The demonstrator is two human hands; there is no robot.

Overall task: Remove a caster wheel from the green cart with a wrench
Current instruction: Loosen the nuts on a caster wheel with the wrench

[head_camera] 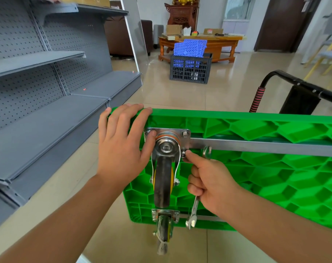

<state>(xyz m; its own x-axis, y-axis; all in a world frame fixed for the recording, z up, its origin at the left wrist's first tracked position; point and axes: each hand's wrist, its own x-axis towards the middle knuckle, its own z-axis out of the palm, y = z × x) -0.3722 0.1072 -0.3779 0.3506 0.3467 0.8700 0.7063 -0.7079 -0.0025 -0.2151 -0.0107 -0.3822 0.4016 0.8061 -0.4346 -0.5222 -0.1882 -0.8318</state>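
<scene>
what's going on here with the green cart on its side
A person is working on a caster wheel on the underside of the green cart, which is tipped up on its edge on the floor. Their left hand rests flat over the cart's corner, thumb against the caster's mounting plate. Their right hand grips a wrench while the index finger touches the lower right bolt. The wrench is not on the bolt, and the caster is still mounted.

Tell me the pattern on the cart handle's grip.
Black with red spiral stripes, on the handle grip; head view.
</scene>
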